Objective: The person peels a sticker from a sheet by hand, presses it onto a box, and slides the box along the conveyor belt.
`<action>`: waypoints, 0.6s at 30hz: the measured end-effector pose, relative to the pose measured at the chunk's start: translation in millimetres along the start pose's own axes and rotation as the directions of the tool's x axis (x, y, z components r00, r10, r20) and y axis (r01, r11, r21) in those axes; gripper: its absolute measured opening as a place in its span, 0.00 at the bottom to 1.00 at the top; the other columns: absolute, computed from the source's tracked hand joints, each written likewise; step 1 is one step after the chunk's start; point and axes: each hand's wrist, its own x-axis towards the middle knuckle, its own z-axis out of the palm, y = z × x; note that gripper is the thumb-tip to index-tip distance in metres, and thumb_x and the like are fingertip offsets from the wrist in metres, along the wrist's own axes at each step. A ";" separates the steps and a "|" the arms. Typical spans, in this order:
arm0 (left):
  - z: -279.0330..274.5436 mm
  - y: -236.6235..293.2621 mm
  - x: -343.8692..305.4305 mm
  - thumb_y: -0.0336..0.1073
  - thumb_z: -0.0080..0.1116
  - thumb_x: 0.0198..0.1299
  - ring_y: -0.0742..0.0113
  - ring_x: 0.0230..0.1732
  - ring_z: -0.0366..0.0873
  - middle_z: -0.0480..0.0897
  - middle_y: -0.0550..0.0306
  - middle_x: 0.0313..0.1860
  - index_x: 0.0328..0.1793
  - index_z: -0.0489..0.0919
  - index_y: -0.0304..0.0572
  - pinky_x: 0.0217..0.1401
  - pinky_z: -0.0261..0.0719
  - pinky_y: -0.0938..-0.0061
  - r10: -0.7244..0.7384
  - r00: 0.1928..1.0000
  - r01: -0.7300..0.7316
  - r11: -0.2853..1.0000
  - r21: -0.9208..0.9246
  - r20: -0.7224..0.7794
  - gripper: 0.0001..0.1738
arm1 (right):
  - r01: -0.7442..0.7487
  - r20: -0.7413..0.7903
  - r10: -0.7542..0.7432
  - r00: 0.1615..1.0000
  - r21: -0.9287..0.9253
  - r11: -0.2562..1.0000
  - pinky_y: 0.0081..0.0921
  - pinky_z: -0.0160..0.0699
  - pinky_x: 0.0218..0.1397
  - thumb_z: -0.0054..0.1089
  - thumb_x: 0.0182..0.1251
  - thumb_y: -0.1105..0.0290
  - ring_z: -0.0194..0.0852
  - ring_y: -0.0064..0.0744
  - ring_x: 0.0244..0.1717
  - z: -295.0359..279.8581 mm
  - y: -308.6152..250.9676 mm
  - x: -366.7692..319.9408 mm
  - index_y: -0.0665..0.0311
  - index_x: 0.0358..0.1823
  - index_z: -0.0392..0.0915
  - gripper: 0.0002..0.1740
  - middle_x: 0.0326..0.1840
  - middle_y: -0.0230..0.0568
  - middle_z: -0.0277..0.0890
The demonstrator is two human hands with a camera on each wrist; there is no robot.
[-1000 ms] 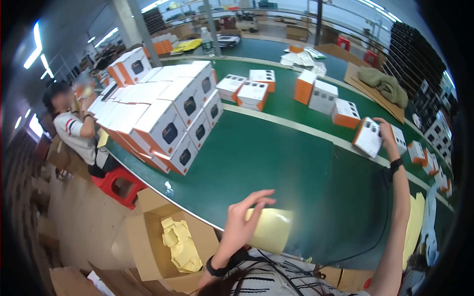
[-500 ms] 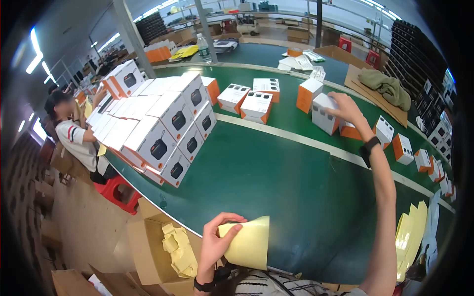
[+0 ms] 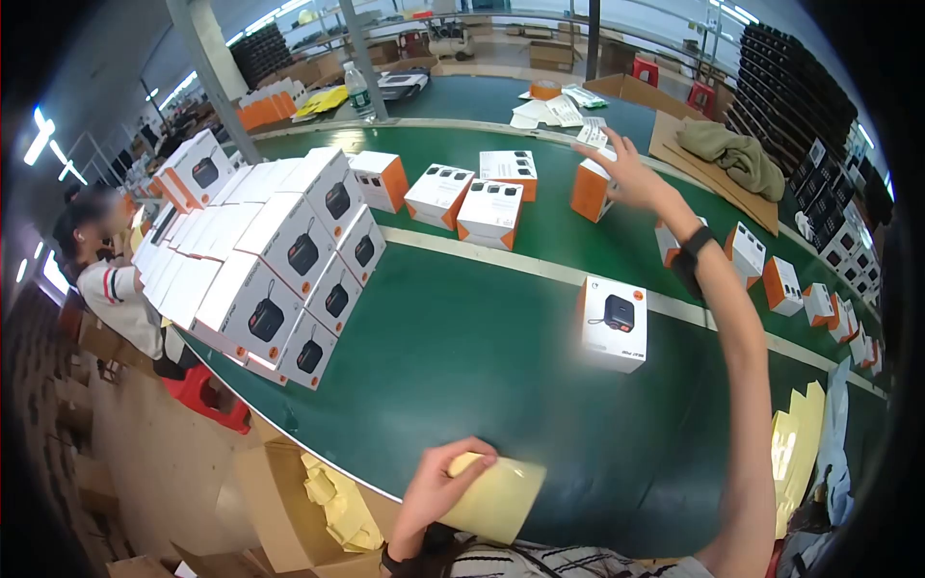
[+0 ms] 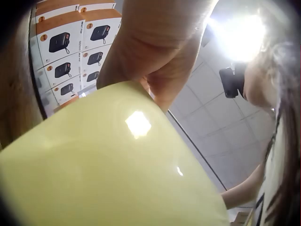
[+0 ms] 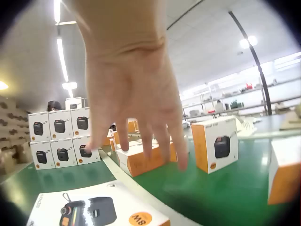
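Observation:
My left hand point(image 3: 445, 491) pinches a glossy yellow sheet point(image 3: 501, 499) at the table's front edge, thumb on top. In the left wrist view the same sheet point(image 4: 113, 160) spreads below the hand and hides the fingertips. My right hand point(image 3: 631, 178) reaches far over the green table with fingers spread, overlapping an orange-and-white box point(image 3: 589, 189) in the head view. The right wrist view shows the fingers hanging straight, with nothing held. A white box point(image 3: 615, 323) with a black device printed on it lies on the near part of the table, below the right forearm.
A tall stack of white boxes point(image 3: 270, 260) fills the left of the table. More boxes point(image 3: 491, 212) stand in a row beyond the pale strip. Yellow sheets point(image 3: 798, 443) lie at the right. An open carton point(image 3: 275, 501) sits below the front edge; a person point(image 3: 111, 279) sits at left.
My right hand first let go of a box at the right, then took another from the row; that one now lies on the near table. The hand has moved farther back. The left keeps the sheet.

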 end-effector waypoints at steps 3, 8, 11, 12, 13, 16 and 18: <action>3.3 15.0 2.3 0.29 0.60 0.65 0.75 0.36 0.77 0.84 0.59 0.31 0.40 0.82 0.32 0.43 0.76 0.78 0.029 0.991 -0.030 1.000 0.006 0.134 0.05 | -0.296 0.000 0.301 0.954 0.179 0.938 0.50 0.67 0.67 0.68 0.59 0.61 0.52 0.64 0.73 47.5 5.1 13.8 0.51 0.60 0.76 0.26 0.71 0.65 0.59; 10.7 28.8 1.1 0.24 0.61 0.62 0.69 0.43 0.81 0.84 0.54 0.38 0.42 0.80 0.32 0.53 0.76 0.75 0.218 0.958 -0.210 0.976 0.061 -0.185 0.03 | -0.283 -0.249 0.351 0.902 0.272 0.920 0.49 0.67 0.67 0.68 0.51 0.63 0.60 0.65 0.68 41.3 25.5 -16.6 0.60 0.41 0.82 0.15 0.66 0.62 0.63; 13.6 38.1 -4.8 0.21 0.62 0.60 0.70 0.44 0.78 0.82 0.57 0.39 0.40 0.79 0.31 0.53 0.74 0.76 0.256 0.927 -0.303 0.942 -0.146 -0.274 0.04 | -0.064 -0.567 0.187 0.802 0.229 0.971 0.45 0.64 0.72 0.65 0.49 0.70 0.57 0.65 0.72 4.9 46.3 -84.3 0.54 0.63 0.73 0.34 0.73 0.65 0.54; 15.4 39.2 -3.6 0.21 0.62 0.61 0.71 0.44 0.78 0.82 0.57 0.39 0.40 0.79 0.31 0.53 0.73 0.76 0.291 0.914 -0.345 0.924 -0.167 -0.282 0.03 | -0.036 -0.513 0.146 0.846 0.219 0.975 0.45 0.62 0.74 0.64 0.49 0.70 0.56 0.65 0.73 -34.2 18.5 -107.3 0.52 0.70 0.64 0.41 0.75 0.65 0.52; 18.1 39.8 -6.0 0.21 0.62 0.61 0.72 0.44 0.77 0.82 0.58 0.39 0.40 0.79 0.31 0.53 0.73 0.77 0.319 0.903 -0.379 0.907 -0.183 -0.286 0.03 | -0.011 -0.454 0.114 0.884 0.222 0.975 0.44 0.59 0.76 0.63 0.49 0.70 0.54 0.65 0.75 -63.7 -12.8 -131.6 0.50 0.77 0.55 0.49 0.77 0.65 0.50; 30.4 50.3 -14.7 0.21 0.63 0.61 0.71 0.47 0.77 0.83 0.55 0.42 0.41 0.80 0.29 0.57 0.71 0.77 0.374 0.871 -0.453 0.861 -0.230 -0.318 0.04 | 0.054 -0.248 0.033 0.968 0.337 0.940 0.44 0.56 0.78 0.61 0.48 0.71 0.56 0.62 0.75 -62.2 -44.2 -184.9 0.50 0.79 0.48 0.52 0.78 0.63 0.50; 34.8 56.4 -23.6 0.21 0.63 0.61 0.70 0.49 0.78 0.84 0.53 0.44 0.43 0.80 0.29 0.58 0.72 0.77 0.416 0.857 -0.494 0.832 -0.253 -0.304 0.05 | 0.022 -0.055 0.005 0.998 0.483 0.876 0.43 0.57 0.77 0.58 0.48 0.70 0.59 0.60 0.74 -69.2 -73.7 -210.7 0.52 0.78 0.47 0.52 0.73 0.63 0.60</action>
